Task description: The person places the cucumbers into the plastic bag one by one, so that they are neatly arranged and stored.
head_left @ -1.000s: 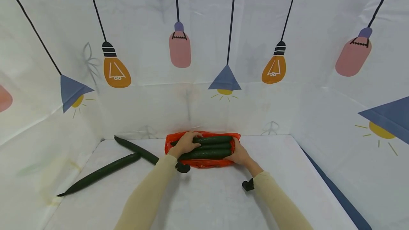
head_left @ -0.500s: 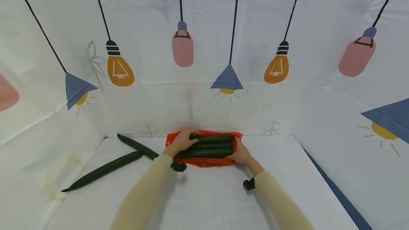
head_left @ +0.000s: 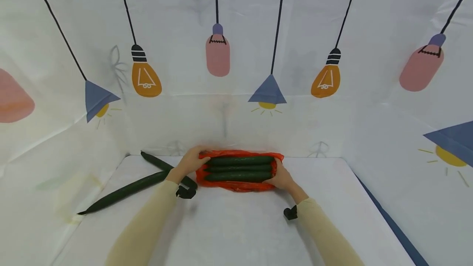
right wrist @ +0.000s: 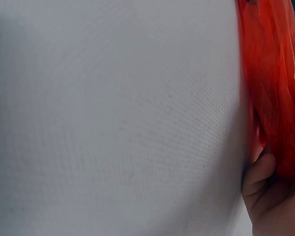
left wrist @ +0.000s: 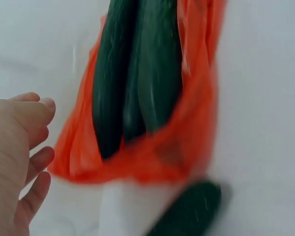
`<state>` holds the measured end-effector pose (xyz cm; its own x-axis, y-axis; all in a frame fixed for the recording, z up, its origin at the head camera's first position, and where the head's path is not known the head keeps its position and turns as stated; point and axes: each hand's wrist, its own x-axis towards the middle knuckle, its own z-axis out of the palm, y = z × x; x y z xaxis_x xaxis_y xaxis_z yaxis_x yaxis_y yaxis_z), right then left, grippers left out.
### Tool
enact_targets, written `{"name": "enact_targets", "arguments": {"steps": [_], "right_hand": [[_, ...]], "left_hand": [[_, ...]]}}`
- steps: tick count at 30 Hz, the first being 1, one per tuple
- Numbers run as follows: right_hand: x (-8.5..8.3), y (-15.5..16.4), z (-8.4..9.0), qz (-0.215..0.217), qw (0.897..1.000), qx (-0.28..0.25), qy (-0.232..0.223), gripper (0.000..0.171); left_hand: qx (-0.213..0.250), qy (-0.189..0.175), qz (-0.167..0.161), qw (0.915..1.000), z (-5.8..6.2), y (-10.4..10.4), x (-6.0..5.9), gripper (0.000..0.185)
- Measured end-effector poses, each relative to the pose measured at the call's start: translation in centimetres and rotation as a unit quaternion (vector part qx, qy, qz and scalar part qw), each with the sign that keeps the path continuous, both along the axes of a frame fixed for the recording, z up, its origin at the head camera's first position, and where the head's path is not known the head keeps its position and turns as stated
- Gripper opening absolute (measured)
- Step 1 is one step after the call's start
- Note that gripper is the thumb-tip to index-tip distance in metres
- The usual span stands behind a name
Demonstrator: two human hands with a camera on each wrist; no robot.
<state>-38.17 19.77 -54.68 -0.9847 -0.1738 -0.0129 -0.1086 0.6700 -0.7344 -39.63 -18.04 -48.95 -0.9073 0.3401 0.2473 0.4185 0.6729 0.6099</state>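
Three dark green cucumbers (head_left: 238, 168) lie side by side in a red plastic bag (head_left: 236, 186), its mouth spread upward, near the back of the table. My right hand (head_left: 282, 177) grips the bag's right end; in the right wrist view, red film (right wrist: 273, 78) runs between the thumb and bent fingers. My left hand (head_left: 190, 161) is at the bag's left end. In the left wrist view its fingers (left wrist: 39, 160) are loosely bent beside the bag's edge, with no film seen pinched; whether they touch it is unclear.
Two loose cucumbers lie at the left: one cucumber (head_left: 123, 192) slants toward the front left, its tip against the other cucumber (head_left: 155, 160), which passes partly under my left wrist. White sheet walls (head_left: 236, 122) printed with lamps enclose the white table (head_left: 236, 233).
My left hand has moved left, off the cucumbers to the bag's left end, uncovering their left ends. The right hand keeps its hold on the right end. The head view has turned slightly left.
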Motion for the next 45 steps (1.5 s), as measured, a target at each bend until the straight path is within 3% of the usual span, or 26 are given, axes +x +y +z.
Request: {"name": "enact_targets", "arguments": {"steps": [13,21,27,37,45], "right_hand": [[-0.6,0.9,0.7,0.002,1.0,-0.001,-0.005,0.107],[-0.6,1.3,0.3,0.005,1.0,0.003,-0.003,0.11],[-0.4,1.3,0.1,0.01,1.0,0.006,-0.003,0.108],[-0.2,1.0,0.2,0.016,1.0,0.014,0.007,0.109],[-0.2,0.4,-0.2,0.021,1.0,0.012,0.003,0.107]], "left_hand": [[-0.025,0.025,0.054,0.9979,-0.2,-7.8,1.8,0.025],[-0.016,0.006,0.095,0.9953,-0.9,-12.7,4.0,0.027],[-0.013,0.017,0.12,0.9925,-1.7,-15.9,5.6,0.028],[0.007,0.029,0.156,0.9874,-2.9,-19.7,7.7,0.028],[0.015,-0.012,0.176,0.9842,-3.7,-21.1,9.5,0.038]]}}
